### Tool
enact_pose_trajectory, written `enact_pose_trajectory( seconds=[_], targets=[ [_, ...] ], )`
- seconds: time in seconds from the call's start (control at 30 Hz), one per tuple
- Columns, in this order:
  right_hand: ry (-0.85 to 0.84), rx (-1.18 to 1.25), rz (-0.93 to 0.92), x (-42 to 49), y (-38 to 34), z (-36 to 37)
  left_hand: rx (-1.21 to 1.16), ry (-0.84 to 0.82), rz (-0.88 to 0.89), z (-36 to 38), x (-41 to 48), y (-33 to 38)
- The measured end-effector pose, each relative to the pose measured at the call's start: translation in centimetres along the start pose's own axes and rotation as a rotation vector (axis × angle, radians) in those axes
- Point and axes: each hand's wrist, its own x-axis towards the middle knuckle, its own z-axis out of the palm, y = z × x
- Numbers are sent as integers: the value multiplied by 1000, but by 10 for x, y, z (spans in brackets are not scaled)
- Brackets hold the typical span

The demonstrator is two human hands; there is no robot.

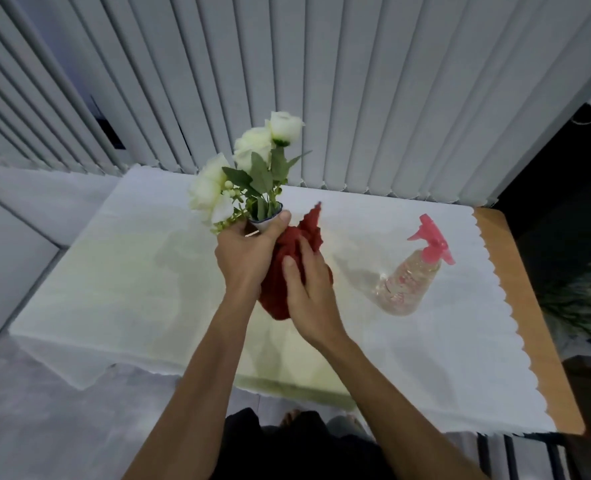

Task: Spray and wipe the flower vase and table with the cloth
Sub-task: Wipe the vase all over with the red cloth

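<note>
Gripping vase (265,220) neck left hand (244,254); right hand (308,292) pressing cloth (289,251).

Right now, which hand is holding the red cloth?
The right hand, pressing the cloth around the vase body; the left hand grips the vase neck.

Counts, head view: 2 hands, left hand (244,254) & right hand (309,299). 1 flower vase (265,220), only its rim shows. 1 red cloth (289,251). 1 spray bottle (408,275) w/ pink trigger top. 1 table (515,306), 1 white tablecloth (114,289) on it. White blooms (285,126): approx 4, some overlap so can't be sure. 1 green plant (578,303) at right edge, blurred.
</note>
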Motion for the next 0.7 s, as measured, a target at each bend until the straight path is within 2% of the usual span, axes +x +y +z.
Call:
enact_pose_trajectory(
  seconds=[0.07,0.13,0.2,0.27,0.33,0.4,0.43,0.53,0.57,0.63,0.7],
  targets=[
    [96,-44,-2,12,15,16,4,20,10,2,-1,7],
    [143,120,202,29,35,10,-19,40,29,-1,3,13],
    [50,202,407,37,36,-1,-56,45,31,-6,9,18],
    [16,111,365,40,19,-6,-89,9,32,-7,13,25],
    [122,132,220,39,0,-4,-111,-13,51,-4,11,33],
    [199,159,153,34,-4,-1,-119,-27,83,-1,5,42],
    [202,165,208,35,0,-1,-122,-41,102,0,2,47],
    [62,507,625,46,6,-12,-129,-63,147,-2,1,54],
    [63,536,670,50,1,-16,-134,-71,149,-2,3,55],
    [92,420,576,52,-12,-19,-146,-90,141,-1,6,55],
    [126,232,369,47,-26,-21,-150,-94,139,1,7,53]
  ],
)
